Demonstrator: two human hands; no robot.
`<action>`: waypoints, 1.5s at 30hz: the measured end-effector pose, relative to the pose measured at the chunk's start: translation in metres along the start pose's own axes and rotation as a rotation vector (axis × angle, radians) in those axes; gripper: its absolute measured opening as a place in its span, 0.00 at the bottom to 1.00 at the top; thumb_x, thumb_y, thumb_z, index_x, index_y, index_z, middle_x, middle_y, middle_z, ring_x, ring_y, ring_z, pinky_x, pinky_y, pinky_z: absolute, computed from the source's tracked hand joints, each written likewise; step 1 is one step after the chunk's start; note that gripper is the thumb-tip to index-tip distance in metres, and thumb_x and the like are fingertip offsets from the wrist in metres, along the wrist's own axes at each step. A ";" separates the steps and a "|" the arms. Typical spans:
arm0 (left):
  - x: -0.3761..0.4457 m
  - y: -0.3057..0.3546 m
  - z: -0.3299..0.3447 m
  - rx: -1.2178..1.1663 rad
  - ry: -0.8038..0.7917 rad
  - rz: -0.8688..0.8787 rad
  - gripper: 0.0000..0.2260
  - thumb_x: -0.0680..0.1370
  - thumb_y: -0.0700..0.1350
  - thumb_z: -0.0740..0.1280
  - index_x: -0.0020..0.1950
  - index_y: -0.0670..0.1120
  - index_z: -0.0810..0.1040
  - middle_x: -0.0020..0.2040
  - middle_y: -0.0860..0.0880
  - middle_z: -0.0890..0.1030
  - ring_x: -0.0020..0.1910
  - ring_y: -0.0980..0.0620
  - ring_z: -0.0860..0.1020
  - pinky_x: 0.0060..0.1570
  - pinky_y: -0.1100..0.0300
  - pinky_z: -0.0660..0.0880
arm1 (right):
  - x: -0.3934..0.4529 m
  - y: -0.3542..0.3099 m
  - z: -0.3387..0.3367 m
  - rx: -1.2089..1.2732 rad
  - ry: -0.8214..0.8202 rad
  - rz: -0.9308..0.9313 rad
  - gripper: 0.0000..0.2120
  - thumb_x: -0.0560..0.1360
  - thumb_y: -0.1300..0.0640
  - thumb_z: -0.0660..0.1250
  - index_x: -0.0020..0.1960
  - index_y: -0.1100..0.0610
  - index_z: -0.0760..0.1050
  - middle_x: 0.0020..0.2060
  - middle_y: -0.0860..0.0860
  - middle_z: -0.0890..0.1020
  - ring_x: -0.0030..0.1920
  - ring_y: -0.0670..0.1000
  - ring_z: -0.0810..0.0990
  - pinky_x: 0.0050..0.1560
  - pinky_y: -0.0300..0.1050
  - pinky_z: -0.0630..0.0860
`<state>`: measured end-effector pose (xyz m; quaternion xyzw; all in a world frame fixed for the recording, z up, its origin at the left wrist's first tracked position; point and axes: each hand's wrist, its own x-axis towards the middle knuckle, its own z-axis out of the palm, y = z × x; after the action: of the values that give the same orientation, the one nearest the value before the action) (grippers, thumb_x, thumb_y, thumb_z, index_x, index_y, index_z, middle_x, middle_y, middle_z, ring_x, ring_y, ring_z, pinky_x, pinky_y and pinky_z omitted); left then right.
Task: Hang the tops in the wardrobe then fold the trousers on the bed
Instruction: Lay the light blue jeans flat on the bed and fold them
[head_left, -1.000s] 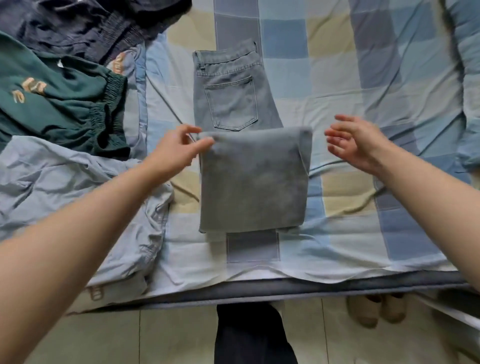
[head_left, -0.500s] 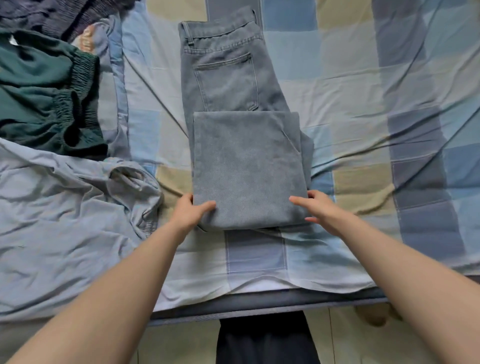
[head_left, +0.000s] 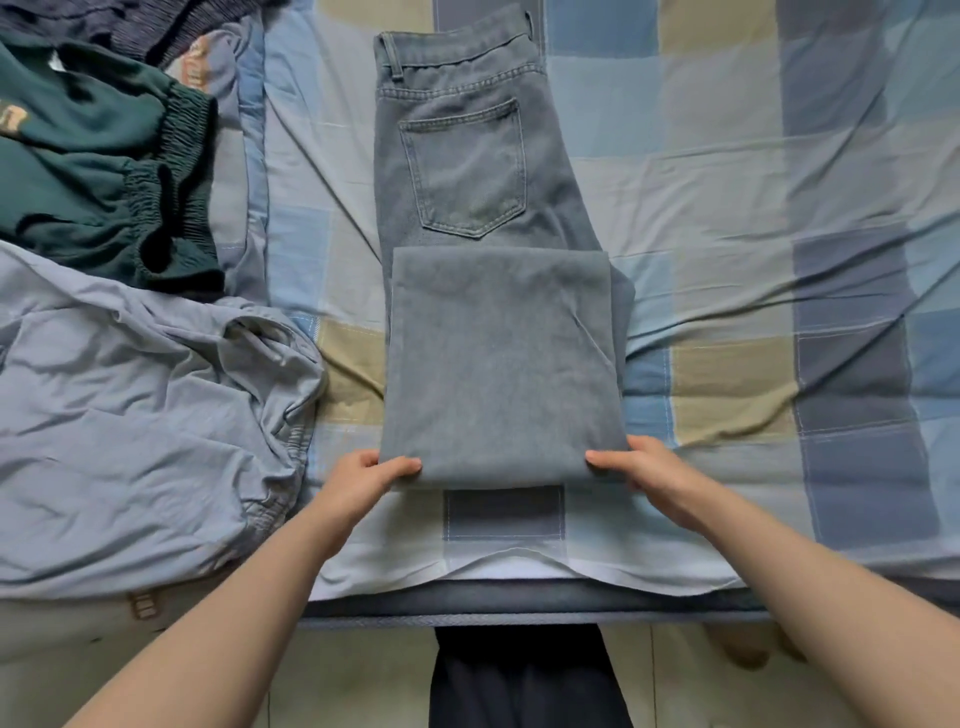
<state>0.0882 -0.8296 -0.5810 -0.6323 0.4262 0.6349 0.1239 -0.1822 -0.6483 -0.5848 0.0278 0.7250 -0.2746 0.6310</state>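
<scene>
Grey-blue denim jeans (head_left: 483, 291), folded once with the legs doubled up over the seat, lying on the blue, grey and tan checked bed sheet (head_left: 727, 218) near the middle of the bed's front edge, waistband toward the far side. Left hand (head_left: 358, 480) pinching the near left corner of the fold, thumb on top, fingers tucked beneath. Right hand (head_left: 649, 475) gripping the near right corner likewise. Toward the left edge: crumpled pale blue garment (head_left: 135, 421), dark green garment with elastic cuffs (head_left: 104, 161).
</scene>
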 end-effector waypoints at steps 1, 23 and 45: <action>-0.002 -0.007 0.000 -0.024 -0.009 -0.038 0.17 0.66 0.51 0.77 0.49 0.43 0.83 0.49 0.47 0.85 0.53 0.49 0.81 0.57 0.52 0.77 | -0.005 0.005 0.000 -0.046 0.006 0.002 0.11 0.75 0.60 0.69 0.57 0.60 0.78 0.46 0.49 0.83 0.45 0.46 0.81 0.37 0.34 0.72; 0.094 0.124 0.011 -0.111 0.334 0.131 0.13 0.72 0.48 0.76 0.43 0.47 0.72 0.43 0.50 0.76 0.42 0.53 0.75 0.42 0.58 0.71 | 0.078 -0.099 -0.028 0.129 0.124 -0.199 0.10 0.76 0.57 0.68 0.54 0.53 0.70 0.51 0.49 0.77 0.46 0.48 0.78 0.42 0.43 0.75; 0.110 0.152 0.013 -0.114 0.332 0.367 0.17 0.79 0.55 0.66 0.58 0.48 0.64 0.45 0.51 0.76 0.42 0.56 0.77 0.44 0.59 0.75 | 0.105 -0.146 -0.019 0.389 0.175 -0.450 0.08 0.82 0.57 0.59 0.59 0.50 0.62 0.45 0.53 0.78 0.39 0.47 0.78 0.38 0.42 0.77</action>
<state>-0.0457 -0.9547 -0.6240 -0.6457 0.5119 0.5574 -0.1011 -0.2769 -0.7962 -0.6281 0.0106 0.6985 -0.5375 0.4723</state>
